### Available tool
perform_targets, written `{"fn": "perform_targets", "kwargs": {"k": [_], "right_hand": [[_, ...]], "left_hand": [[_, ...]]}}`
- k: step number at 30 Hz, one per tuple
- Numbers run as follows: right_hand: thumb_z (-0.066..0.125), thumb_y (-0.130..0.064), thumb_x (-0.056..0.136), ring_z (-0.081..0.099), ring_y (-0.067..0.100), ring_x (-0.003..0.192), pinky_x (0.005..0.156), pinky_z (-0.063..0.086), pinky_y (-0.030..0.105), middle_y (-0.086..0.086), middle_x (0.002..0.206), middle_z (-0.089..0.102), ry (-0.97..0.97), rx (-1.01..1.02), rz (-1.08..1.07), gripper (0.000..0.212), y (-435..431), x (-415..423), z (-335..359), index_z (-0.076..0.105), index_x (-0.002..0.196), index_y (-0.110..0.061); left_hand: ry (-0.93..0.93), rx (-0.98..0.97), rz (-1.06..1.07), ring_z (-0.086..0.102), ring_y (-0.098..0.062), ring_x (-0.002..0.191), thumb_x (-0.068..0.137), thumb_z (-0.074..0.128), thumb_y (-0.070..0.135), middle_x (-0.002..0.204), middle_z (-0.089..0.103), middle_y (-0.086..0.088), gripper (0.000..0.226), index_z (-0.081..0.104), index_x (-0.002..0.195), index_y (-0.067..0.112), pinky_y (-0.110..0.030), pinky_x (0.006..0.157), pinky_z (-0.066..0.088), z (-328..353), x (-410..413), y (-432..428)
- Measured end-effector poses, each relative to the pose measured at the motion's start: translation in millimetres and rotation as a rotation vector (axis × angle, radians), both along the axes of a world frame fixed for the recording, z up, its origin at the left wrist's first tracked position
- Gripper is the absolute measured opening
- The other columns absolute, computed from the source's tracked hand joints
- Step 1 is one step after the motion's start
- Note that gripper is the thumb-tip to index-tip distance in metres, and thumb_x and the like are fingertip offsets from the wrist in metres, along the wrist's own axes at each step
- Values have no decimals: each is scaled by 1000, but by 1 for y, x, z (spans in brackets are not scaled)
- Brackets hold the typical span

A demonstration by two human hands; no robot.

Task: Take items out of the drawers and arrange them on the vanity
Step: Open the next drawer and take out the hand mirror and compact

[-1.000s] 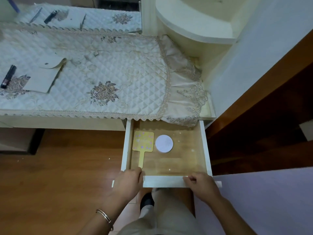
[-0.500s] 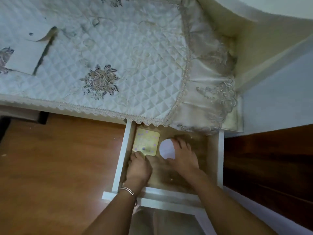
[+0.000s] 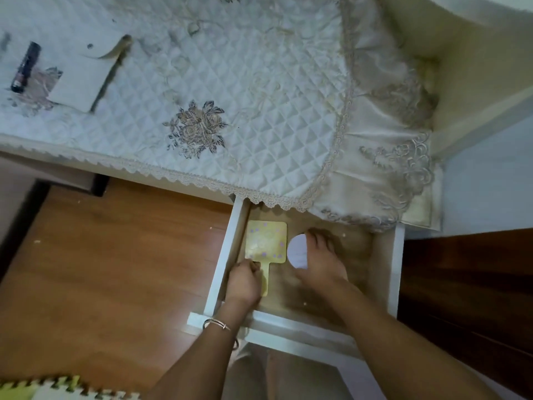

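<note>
The white drawer (image 3: 219, 272) stands pulled out under the vanity's quilted cloth (image 3: 230, 90). Inside lie a yellow hand mirror (image 3: 266, 242) with purple dots and, to its right, a white round disc (image 3: 297, 251). My left hand (image 3: 243, 282) grips the mirror's handle at the drawer's left side. My right hand (image 3: 321, 259) lies over the disc's right half, fingers curled on its edge. Most of the disc's right side is hidden by the hand.
On the vanity at the left lie a dark tube (image 3: 25, 67) and a white paper with a curled corner (image 3: 86, 79). Wooden floor (image 3: 115, 269) spreads left of the drawer. A dark wooden panel (image 3: 467, 298) stands to the right. A foam mat edge (image 3: 57, 389) shows bottom left.
Both hands left the drawer's front edge and reached inside. The left hand has slid down to the mirror's handle; the right hand settled on the disc.
</note>
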State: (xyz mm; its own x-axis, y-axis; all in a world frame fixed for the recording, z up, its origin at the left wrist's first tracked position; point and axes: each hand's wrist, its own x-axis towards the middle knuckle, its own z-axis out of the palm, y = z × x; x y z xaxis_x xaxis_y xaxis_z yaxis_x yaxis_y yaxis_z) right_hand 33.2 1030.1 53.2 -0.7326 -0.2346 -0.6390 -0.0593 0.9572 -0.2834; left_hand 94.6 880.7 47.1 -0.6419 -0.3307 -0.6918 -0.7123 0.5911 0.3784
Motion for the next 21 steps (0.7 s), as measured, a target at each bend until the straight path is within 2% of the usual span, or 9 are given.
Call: {"fn": "perform_targets", "kwargs": {"k": [2,6,10,12,16,19,21], "right_hand": [[62,-31,80,23,27,135,107,32,36,9,147,22,1,1,-34,86,-1,6,3,9,144,-9],[62,-38,80,26,29,134,103,36,37,10,146,24,-18,-28,-161,86,1,23,11,12,143,-11],[65,-38,77,35,28,128,96,42,38,8,142,32,24,-53,-286,81,19,37,19,19,141,-15],[66,-37,78,37,29,127,94,43,39,8,141,34,22,-59,-320,80,30,41,22,20,140,-16],[67,-39,78,40,30,126,93,44,41,8,142,34,32,-56,-365,80,42,48,28,21,140,-17],[67,-40,77,37,29,128,95,43,40,6,143,33,63,-79,-403,82,43,53,34,22,141,-18],[67,-39,77,34,28,129,97,40,38,6,144,31,82,-91,-399,82,42,54,41,21,141,-18]], "left_hand": [[-16,17,-4,59,-35,104,90,52,18,112,62,-22,27,56,106,-3,-32,84,46,3,2,3],[-40,-92,-69,51,-32,110,87,56,34,125,46,-20,52,39,120,-2,-34,92,41,-10,8,20],[-12,-104,-62,51,-36,110,89,51,21,124,47,-22,44,33,123,-2,-42,92,45,-20,7,32],[4,-56,-21,51,-38,109,88,52,20,121,49,-24,41,37,119,-3,-42,91,45,-22,8,33],[-4,11,24,52,-37,105,87,55,29,115,53,-23,39,48,108,-3,-34,82,42,-15,9,26],[20,120,73,52,-29,87,81,61,17,96,55,-14,17,50,90,8,-30,71,40,-1,4,18],[29,268,156,53,-25,79,77,66,11,81,55,-6,19,47,76,15,-34,68,44,13,2,10]]}}
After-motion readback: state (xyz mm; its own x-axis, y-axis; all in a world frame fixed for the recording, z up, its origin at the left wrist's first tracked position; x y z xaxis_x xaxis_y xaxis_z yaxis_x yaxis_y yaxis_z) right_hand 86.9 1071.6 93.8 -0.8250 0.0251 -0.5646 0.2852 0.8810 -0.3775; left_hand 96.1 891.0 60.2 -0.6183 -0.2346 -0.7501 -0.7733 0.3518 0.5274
